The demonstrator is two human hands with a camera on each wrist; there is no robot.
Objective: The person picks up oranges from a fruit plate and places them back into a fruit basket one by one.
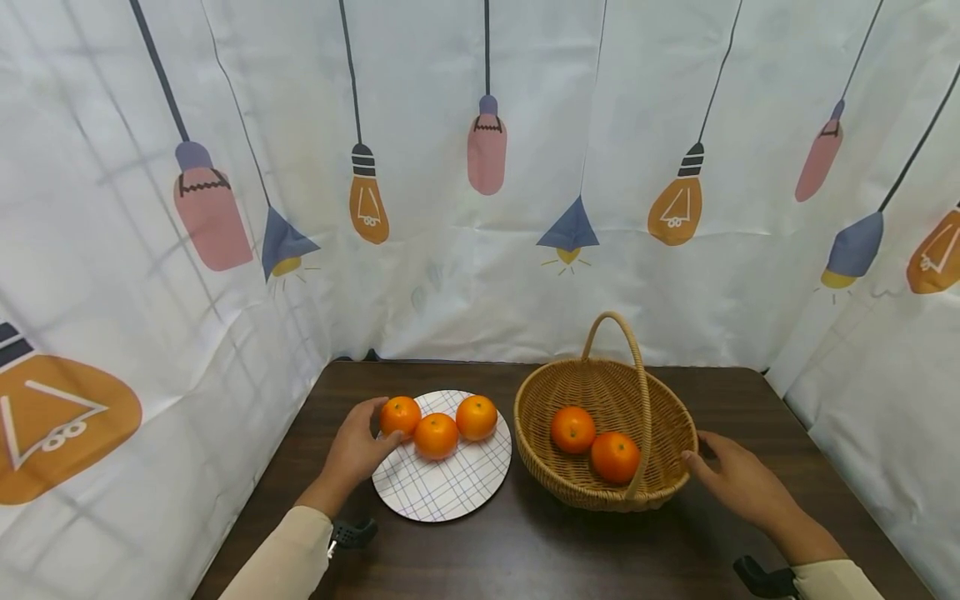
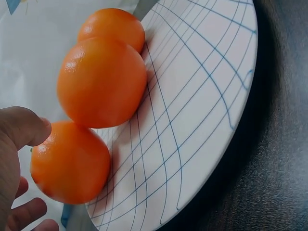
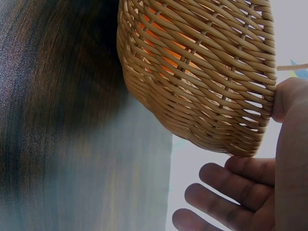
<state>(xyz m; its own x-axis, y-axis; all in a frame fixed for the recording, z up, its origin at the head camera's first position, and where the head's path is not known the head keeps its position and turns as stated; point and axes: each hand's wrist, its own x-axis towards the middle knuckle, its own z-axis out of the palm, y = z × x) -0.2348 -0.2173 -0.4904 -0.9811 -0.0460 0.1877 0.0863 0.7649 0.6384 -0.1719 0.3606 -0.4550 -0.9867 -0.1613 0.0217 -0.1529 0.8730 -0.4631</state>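
Observation:
Three oranges lie on a round white plate (image 1: 457, 492) with a blue grid pattern. My left hand (image 1: 360, 450) is at the leftmost orange (image 1: 401, 415). In the left wrist view its thumb (image 2: 31, 130) meets this orange's edge, while the fingers stand spread beside it. The middle orange (image 1: 436, 437) and the right-hand orange (image 1: 476, 417) sit close by. On the right, a wicker basket (image 1: 592, 371) holds two oranges (image 1: 616, 457). My right hand (image 1: 742, 483) touches its right rim with the thumb and index finger; the other fingers are extended in the right wrist view.
Plate and basket stand side by side on a dark wooden table (image 1: 525, 550). The basket's tall arched handle (image 1: 643, 400) rises above its rim. White fabric (image 1: 450, 292) printed with hanging lamps encloses the table at the back and sides.

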